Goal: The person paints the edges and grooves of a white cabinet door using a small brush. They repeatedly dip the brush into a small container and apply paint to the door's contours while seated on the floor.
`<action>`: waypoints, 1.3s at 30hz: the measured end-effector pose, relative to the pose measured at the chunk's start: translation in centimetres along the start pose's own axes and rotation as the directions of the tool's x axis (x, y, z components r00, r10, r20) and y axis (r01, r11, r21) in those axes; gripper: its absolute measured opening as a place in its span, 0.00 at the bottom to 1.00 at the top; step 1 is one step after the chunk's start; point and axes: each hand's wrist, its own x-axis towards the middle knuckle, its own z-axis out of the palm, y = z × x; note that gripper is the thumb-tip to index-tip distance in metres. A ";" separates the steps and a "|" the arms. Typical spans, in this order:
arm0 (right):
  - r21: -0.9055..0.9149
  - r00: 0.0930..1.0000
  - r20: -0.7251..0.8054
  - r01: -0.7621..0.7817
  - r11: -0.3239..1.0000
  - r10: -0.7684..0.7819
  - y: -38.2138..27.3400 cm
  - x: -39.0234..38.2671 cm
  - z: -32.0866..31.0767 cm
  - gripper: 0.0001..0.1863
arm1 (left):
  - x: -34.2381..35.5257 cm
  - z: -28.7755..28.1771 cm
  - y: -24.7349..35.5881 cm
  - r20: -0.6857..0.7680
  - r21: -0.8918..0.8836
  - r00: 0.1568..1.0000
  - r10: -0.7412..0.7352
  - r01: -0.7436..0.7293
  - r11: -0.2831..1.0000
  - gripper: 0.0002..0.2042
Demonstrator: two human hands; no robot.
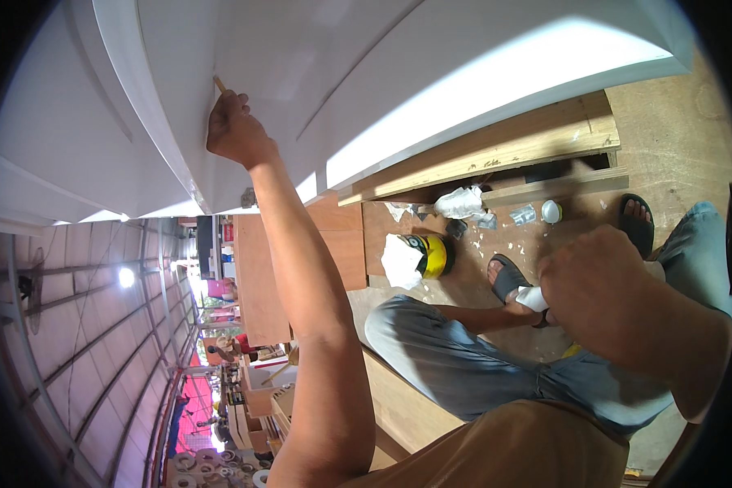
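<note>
Left hand (237, 133) pinches a stick (220, 84); slipping could scratch the white panel (281, 69). I can't tell the right hand's (600, 272) grip.

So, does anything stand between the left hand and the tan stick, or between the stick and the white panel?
Nothing visible does: the left hand grips the tan stick directly; its tip is near the white panel, contact unclear.

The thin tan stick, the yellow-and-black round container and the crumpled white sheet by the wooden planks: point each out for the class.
Thin tan stick (220, 84), head view: its bare end beyond the left hand (237, 130).
Yellow-and-black round container (437, 256), head view: its yellow side.
Crumpled white sheet (459, 202), head view: its middle.
</note>
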 end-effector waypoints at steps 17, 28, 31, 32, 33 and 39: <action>-0.135 0.979 0.101 0.192 0.972 -0.180 -3.0 2.7 6.9 0.04 | -25.6 -10.4 0.8 0.922 0.337 -0.012 -0.388 0.519 0.785 0.08; 0.013 0.967 0.066 0.247 0.969 -0.247 -4.4 2.6 8.9 0.04 | -51.3 2.7 -14.3 0.665 0.604 0.383 -0.641 0.229 0.763 0.09; 0.031 0.967 -0.037 0.255 0.967 -0.253 -3.9 2.6 8.9 0.04 | -52.4 3.5 -15.7 0.615 0.584 0.475 -0.629 0.261 0.768 0.10; 0.037 0.969 -0.028 0.248 0.968 -0.247 -4.3 2.8 8.8 0.04 | -52.9 4.0 -16.2 0.618 0.617 0.458 -0.639 0.221 0.755 0.10; 0.041 0.970 -0.020 0.243 0.969 -0.242 -4.6 3.0 8.6 0.04 | -53.4 4.5 -16.6 0.618 0.649 0.443 -0.650 0.179 0.739 0.09; 0.076 0.969 -0.058 0.243 0.967 -0.239 -4.4 3.0 8.3 0.03 | -53.6 6.1 -16.3 0.609 0.744 0.359 -0.708 0.051 0.666 0.10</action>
